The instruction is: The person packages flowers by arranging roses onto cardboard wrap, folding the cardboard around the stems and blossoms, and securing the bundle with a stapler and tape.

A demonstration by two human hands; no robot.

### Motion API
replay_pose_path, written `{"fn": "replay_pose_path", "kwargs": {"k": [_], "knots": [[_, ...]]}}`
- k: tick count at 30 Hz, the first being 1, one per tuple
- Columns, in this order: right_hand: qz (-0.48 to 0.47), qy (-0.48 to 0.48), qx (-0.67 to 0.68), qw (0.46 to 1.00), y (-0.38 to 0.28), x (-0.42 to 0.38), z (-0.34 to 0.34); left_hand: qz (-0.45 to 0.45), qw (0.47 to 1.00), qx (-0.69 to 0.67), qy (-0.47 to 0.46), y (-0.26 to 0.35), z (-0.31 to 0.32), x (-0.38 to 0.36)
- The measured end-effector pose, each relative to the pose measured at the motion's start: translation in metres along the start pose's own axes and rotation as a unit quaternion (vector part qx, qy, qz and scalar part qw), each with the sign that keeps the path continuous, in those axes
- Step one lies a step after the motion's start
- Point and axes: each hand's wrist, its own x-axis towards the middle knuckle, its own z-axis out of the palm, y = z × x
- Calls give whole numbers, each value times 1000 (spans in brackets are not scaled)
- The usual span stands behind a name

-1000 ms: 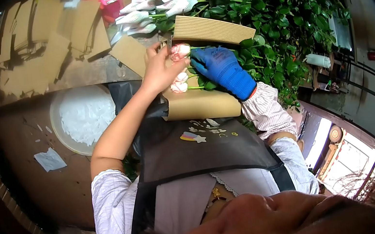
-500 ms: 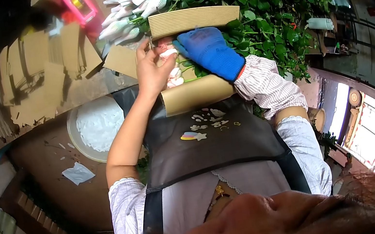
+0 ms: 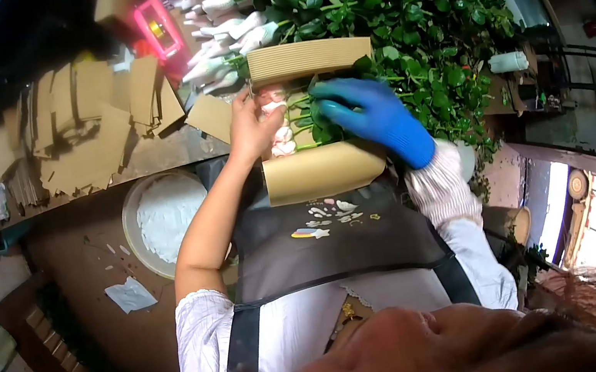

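My left hand (image 3: 250,130), bare, is curved around the flower-head end of a row of pale pink roses (image 3: 280,133), thumb on the blooms and fingers at their outer side. The roses lie in a corrugated cardboard wrap (image 3: 309,59), whose near flap (image 3: 323,172) curls up by the apron. Over the green stems and leaves (image 3: 319,124) is my right hand (image 3: 372,113), in a blue glove, its thumb and fingers apart. Its fingertips are near or on the leaves; any contact is unclear.
Flower heads in white net sleeves (image 3: 221,46) lie behind the wrap, beside a leafy heap (image 3: 412,20). A pink tape dispenser (image 3: 160,28) stands at the back. Cardboard pieces (image 3: 88,118) are stacked at left. Below the table edge is a tub (image 3: 135,231) with white contents.
My right hand has drawn back to the right and down from the flower heads, uncovering stems and leaves. My left hand stays by the blooms. The view has shifted slightly.
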Motion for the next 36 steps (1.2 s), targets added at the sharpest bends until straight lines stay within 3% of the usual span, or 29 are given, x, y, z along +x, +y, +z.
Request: {"fn": "replay_pose_path", "kwargs": {"k": [2,3,4,5,6,8,10,12,13,14,16,18,19,20,22,24,26,28,30,31,32,34,36], "knots": [[136,-18,28,990,-9,-44,-37,7,999,-37,4,-15,5,2],[237,-118,-48,963,14,-94,-49,23,999,-22,11,-13,4,4],[185,-122,-160,962,22,-122,-44,30,999,-9,12,-16,4,3],[140,-196,-241,940,28,-142,-39,43,999,-24,13,-21,6,5],[172,-241,-81,952,30,-156,-32,43,998,-32,14,-32,9,7],[131,-305,-20,943,16,-159,-30,41,998,-46,14,-43,12,13],[221,-283,159,920,-3,-150,-48,40,995,-89,5,-45,14,12],[197,-144,409,879,-5,-145,-59,52,992,-114,0,-50,15,15],[183,-108,468,858,4,-140,-66,109,994,-22,-23,-47,8,16],[99,-58,534,837,4,-129,-63,94,988,-114,-43,-43,11,14],[30,13,491,870,-3,-93,-45,76,981,-178,-23,-71,20,22],[-41,-81,261,961,-3,-54,-40,62,991,-120,-18,-46,7,15],[-84,-73,126,986,4,-37,-27,55,994,-91,-17,-31,1,11],[-123,-63,-10,990,16,-22,-9,141,990,-4,23,-17,-3,1],[-62,-54,-174,981,41,-3,18,189,976,96,43,-36,-24,6],[-9,-62,-221,973,54,4,35,101,980,154,80,3,-50,-8],[30,-77,-264,961,49,7,39,209,936,269,88,28,-64,-18],[48,-97,-279,954,44,8,41,395,884,250,-20,40,-56,-14],[47,-94,-297,949,46,7,43,428,852,289,-88,67,-32,-6],[34,-91,-316,944,55,5,47,394,855,312,-125,52,-20,-4],[75,-161,-338,924,45,11,39,339,854,343,-197,44,-14,-5],[32,-140,-346,927,38,10,28,397,836,353,-138,33,-7,-3],[43,-223,-315,921,24,20,13,388,833,368,-140,34,-8,-3]]}}
